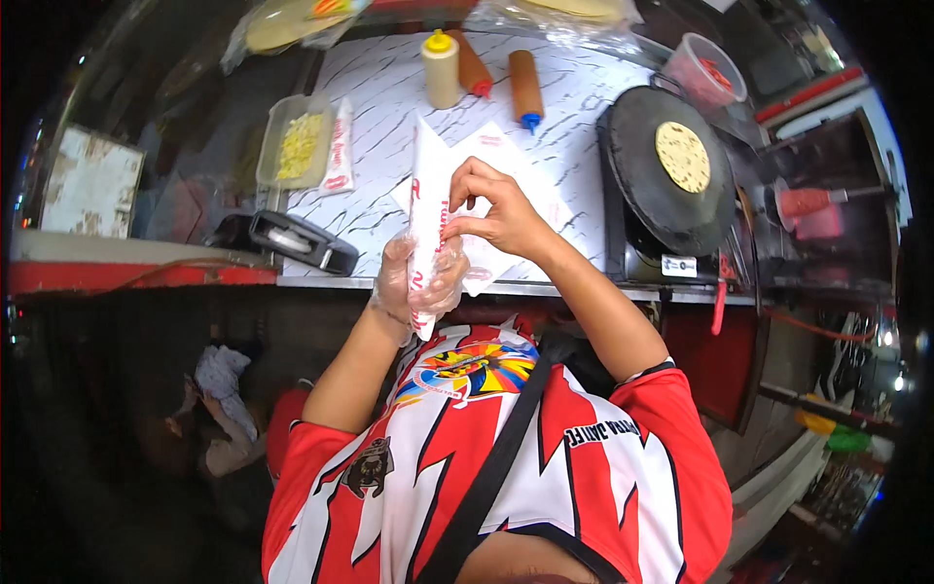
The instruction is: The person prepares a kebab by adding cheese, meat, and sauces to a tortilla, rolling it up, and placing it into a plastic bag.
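My left hand, in a clear plastic glove, grips a long wrap in printed white paper, held upright at the counter's near edge. My bare right hand has its thumb and bent fingers at the wrap's right side; whether they pinch the paper is unclear. Behind the hands, printed paper sheets lie on the marble-patterned counter. Another paper-wrapped roll lies to the left, beside a plastic tub of chopped pale-green food. A black tape dispenser sits at the counter's left front. The wrap's contents are hidden.
A flatbread lies on a round black griddle at right. One cream squeeze bottle and two brown ones are at the back. A clear tub with red food stands back right. Another person is at lower left.
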Available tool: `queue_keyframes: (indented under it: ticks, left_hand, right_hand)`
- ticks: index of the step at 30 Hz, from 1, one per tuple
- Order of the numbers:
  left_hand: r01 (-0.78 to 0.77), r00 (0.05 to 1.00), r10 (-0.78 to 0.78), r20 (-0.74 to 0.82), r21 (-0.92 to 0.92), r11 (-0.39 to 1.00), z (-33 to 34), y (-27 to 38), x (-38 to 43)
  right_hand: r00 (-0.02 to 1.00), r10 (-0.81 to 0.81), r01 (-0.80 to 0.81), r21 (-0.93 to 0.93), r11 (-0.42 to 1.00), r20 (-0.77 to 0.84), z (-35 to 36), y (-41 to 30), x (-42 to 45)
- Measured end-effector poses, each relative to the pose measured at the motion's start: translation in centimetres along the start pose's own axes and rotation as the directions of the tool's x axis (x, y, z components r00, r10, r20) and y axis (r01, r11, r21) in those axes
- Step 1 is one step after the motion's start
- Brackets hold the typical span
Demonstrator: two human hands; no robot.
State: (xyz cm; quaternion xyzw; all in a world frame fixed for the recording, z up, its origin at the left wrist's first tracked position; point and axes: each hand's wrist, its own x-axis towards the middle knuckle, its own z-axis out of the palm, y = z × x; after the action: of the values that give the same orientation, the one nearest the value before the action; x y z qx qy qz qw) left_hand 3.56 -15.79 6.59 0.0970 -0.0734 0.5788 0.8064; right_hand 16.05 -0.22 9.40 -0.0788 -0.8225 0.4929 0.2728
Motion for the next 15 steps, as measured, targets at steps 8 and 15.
queue_keyframes:
  ticks: [8,15]
  left_hand:
    - [0.140,0.762,0.635,0.131,0.923,-0.358,-5.0,-1.4,8.5]
    - [-0.063,0.919,0.315,0.235,0.880,-0.472,-3.1,0.9,8.3]
  right_hand:
    - [0.891,0.308,-0.344,-0.051,0.938,-0.334,-3.2,-2.5,-3.1]
    - [0.905,0.141,-0.244,-0.217,0.945,-0.401,-3.5,2.0,-8.1]
